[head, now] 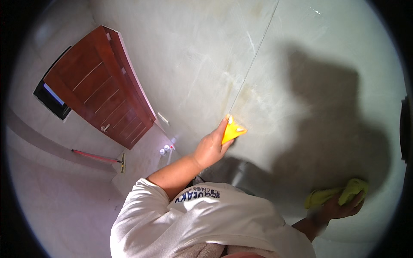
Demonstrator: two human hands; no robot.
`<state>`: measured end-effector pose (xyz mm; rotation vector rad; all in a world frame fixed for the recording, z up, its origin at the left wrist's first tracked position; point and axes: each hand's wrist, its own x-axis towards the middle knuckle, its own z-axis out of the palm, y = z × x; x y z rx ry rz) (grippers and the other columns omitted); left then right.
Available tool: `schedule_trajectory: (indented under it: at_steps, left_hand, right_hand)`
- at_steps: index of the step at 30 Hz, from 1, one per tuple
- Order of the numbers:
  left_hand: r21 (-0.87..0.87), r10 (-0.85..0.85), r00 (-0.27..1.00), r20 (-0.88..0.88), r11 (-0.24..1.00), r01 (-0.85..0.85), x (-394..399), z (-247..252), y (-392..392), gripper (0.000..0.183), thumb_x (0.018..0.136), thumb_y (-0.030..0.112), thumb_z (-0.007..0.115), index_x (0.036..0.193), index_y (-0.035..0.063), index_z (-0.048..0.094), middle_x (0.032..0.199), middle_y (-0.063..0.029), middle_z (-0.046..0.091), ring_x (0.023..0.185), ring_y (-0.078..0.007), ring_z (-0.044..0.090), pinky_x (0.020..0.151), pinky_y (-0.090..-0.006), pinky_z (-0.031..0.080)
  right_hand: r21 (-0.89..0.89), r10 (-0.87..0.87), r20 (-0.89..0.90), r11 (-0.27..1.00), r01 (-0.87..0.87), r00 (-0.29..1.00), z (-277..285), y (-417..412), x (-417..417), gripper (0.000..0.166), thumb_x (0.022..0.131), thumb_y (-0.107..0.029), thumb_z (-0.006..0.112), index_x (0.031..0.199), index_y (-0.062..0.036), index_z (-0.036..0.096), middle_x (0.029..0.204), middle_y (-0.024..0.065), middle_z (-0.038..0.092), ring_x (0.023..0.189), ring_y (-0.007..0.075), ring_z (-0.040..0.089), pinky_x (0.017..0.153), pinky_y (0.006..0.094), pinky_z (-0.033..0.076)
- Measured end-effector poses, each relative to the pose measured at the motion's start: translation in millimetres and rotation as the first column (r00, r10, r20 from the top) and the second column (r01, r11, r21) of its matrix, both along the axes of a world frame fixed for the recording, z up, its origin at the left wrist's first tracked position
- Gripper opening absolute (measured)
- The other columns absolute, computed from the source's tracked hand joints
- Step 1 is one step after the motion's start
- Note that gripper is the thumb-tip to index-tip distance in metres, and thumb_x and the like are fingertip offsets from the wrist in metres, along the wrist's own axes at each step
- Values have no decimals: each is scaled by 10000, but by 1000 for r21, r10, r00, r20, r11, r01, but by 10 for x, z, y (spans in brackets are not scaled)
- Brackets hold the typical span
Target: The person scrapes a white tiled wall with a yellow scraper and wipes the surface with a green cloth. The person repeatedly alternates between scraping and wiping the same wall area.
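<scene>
My left hand (211,149) grips a small orange-yellow scraper (229,133) with a wedge-like outline. The scraper is at the grey wall (206,80), by the lower visible end of a thin dark seam (255,59). One fingertip reaches the seam at the tool's upper corner. Off to the right and lower, my right hand (342,206) holds a bunched yellow-green cloth (354,190), partly in shadow. Whether the cloth touches the wall, I cannot tell. Brownish stains (246,92) and pale smears mark the wall around the seam.
A red-brown wooden door (100,87) with a lever handle stands at left. Small white bottles (164,149) are on the floor near it. A red-handled floor tool (96,156) lies farther left. A dark object (404,129) edges the right side. My shadow covers the wall's right part.
</scene>
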<state>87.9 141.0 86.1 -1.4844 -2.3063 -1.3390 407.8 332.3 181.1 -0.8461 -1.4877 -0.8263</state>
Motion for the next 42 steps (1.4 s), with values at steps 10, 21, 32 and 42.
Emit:
schedule_trajectory:
  at_steps: [10,21,32,42]
  left_hand:
    - [20,-29,999,-17,999,29,-41,-33,3,657,775,163,568,1271,-25,181,951,-282,523,787,-407,546,674,-415,457]
    - [5,-23,1000,-6,1000,23,36,396,48,660,763,143,586,1258,-46,193,978,-301,502,808,-412,547,674,-403,465]
    - [-196,6,990,141,980,22,74,533,18,638,777,176,561,1253,-56,205,942,-289,528,797,-395,554,681,-419,456]
    - [59,7,996,-92,998,-1,38,102,-39,657,773,187,576,1262,-33,196,814,-265,546,681,-390,557,612,-411,459]
  right_hand:
    - [-6,-27,-15,1000,26,1000,-17,-5,8,477,700,-202,625,1141,-74,497,1117,173,460,1034,306,436,857,416,374]
    - [-131,-70,-70,990,60,995,-59,7,56,495,688,-188,628,1152,-84,492,1133,170,448,1038,312,434,870,424,363]
    - [-15,-27,13,1000,27,1000,7,-3,6,420,749,-206,621,1115,-40,501,1124,178,461,1026,309,453,844,409,394]
    - [-17,-25,-24,1000,24,999,-32,21,10,491,679,-192,633,1141,-88,505,1117,167,457,1022,311,445,859,423,370]
